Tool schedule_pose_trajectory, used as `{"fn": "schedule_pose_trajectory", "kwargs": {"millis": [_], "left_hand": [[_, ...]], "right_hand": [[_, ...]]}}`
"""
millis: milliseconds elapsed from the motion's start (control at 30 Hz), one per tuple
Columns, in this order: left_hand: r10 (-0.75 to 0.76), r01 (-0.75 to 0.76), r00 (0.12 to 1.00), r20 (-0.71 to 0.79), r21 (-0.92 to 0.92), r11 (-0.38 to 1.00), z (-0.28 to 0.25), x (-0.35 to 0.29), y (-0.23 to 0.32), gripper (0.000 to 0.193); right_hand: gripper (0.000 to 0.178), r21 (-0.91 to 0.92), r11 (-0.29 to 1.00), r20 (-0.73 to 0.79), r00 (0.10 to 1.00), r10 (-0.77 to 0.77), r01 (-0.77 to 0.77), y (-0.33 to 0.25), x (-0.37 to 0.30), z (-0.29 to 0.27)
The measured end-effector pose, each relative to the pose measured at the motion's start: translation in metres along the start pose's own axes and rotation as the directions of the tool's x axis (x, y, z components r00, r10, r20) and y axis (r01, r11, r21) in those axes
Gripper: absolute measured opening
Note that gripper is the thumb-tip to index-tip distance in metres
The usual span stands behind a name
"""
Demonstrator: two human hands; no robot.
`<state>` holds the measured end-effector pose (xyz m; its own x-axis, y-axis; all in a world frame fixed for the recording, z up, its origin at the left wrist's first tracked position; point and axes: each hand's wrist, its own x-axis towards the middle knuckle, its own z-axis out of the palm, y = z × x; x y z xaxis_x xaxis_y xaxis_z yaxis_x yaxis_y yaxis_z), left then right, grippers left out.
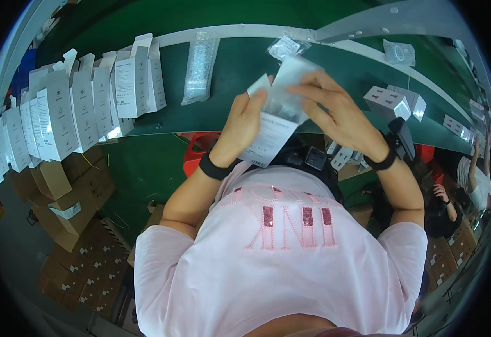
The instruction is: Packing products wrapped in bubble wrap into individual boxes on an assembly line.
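My left hand [246, 122] is wrapped round the left side of a white printed carton [273, 132], held tilted above the table's front edge. Its top is open, with flaps standing up. Inside the mouth shows something clear and shiny, too blurred to name. My right hand [332, 106] is at the carton's right side, bent fingers against the tall top flap [296, 70] and thumb near the rim. Just beyond the carton lies a clear plastic bag [286, 47] with something pale in it.
Rows of upright white cartons [57, 115], many with raised flaps, fill the green table's [172, 115] left end. A bubble-wrap sleeve [201, 67] lies beside them. At right are closed white boxes [387, 102] and a small plastic bag [399, 53]. Brown cartons [80, 269] stand below left; other people work far right.
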<state>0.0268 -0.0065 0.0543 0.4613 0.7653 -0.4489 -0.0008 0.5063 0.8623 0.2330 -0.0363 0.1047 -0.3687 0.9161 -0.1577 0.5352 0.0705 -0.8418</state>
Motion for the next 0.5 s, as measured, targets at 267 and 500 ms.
{"fn": "schedule_pose_trajectory", "kwargs": {"millis": [267, 500], "left_hand": [[-0.002, -0.014, 0.955, -0.298, -0.051, 0.999, -0.055, -0.018, -0.023, 0.038], [-0.142, -0.082, 0.882, -0.449, -0.443, 0.893, -0.082, -0.013, 0.014, 0.04]], "right_hand": [[0.025, 0.365, 0.907, -0.284, 0.903, 0.322, -0.209, 0.067, 0.064, 0.002], [0.047, -0.462, 0.809, -0.37, 0.908, 0.197, -0.363, 0.182, 0.096, 0.089]]}}
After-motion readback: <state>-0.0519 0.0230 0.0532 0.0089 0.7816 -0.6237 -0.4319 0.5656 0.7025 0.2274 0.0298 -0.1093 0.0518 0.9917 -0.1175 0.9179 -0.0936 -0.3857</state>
